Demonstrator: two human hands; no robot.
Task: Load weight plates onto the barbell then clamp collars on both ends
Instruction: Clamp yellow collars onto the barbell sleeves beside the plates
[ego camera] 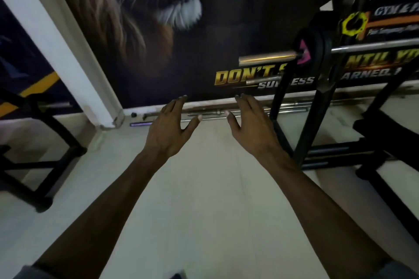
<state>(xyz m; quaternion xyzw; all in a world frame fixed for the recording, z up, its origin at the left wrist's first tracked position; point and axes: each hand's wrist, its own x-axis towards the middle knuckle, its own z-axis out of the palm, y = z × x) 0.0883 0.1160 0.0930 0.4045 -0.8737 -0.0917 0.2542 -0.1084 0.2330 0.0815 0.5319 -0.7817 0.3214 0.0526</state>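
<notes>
**Both hands free, barbell sleeve loaded at upper right**

Two hands are out in front of the person, backs up, over pale floor. Left hand (169, 124): fingers straight and slightly spread, thumb out, holding nothing. Right hand (250, 123): same posture, fingers extended, thumb out, holding nothing. The two are near each other but apart, thumbs pointing inward.

One barbell (371, 46) lies across a black rack (317, 106) at upper right. Its bare chrome sleeve end (266, 59) sticks out to the left, well above the right hand. Dark weight plates (317, 48) sit on the sleeve against the rack upright; the count is not readable, at least two edges show. One pink-marked piece (302, 52) sits at the outer face of the plates; whether it is a collar or a plate marking cannot be told. One yellow ring-shaped piece (352, 23) shows higher up on the rack.

Several loose bars (240, 113) lie on the floor along the wall base, beyond the fingertips; exact number blurred. One wall banner (181, 29) with a lion and lettering. One white pillar (56, 47) at left. One second black frame (45, 142) at far left.
</notes>
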